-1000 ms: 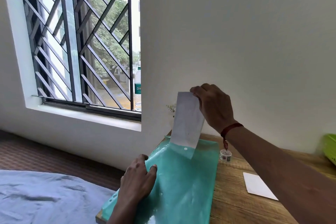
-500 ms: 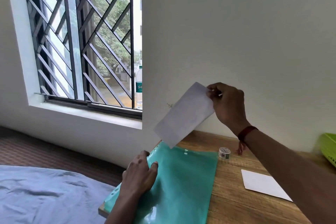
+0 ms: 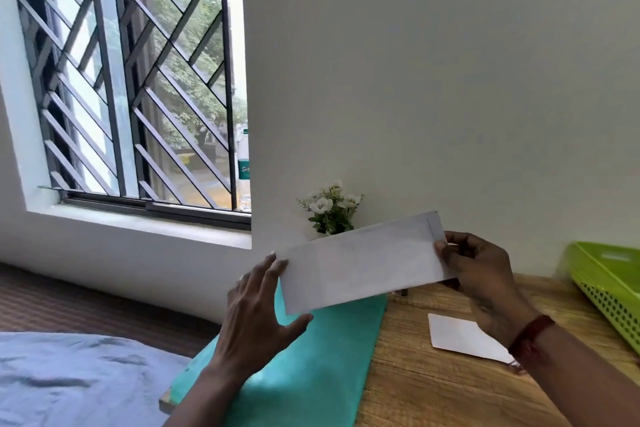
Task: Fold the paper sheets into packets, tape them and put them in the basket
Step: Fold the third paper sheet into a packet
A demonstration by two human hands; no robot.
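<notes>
Paper packet (image 3: 360,262): folded; 3 o'clock end pinched by right hand (image 3: 481,274), 9 o'clock edge touched by left hand (image 3: 256,319), fingers spread. Taping, placement in basket (image 3: 609,291) judged outstanding.

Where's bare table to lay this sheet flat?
Bare table runs between the folder and the packet, widening toward the near edge. A narrower strip lies between the right hand and the basket. Crowded: the back edge by the flowers, partly hidden behind the sheet.
</notes>
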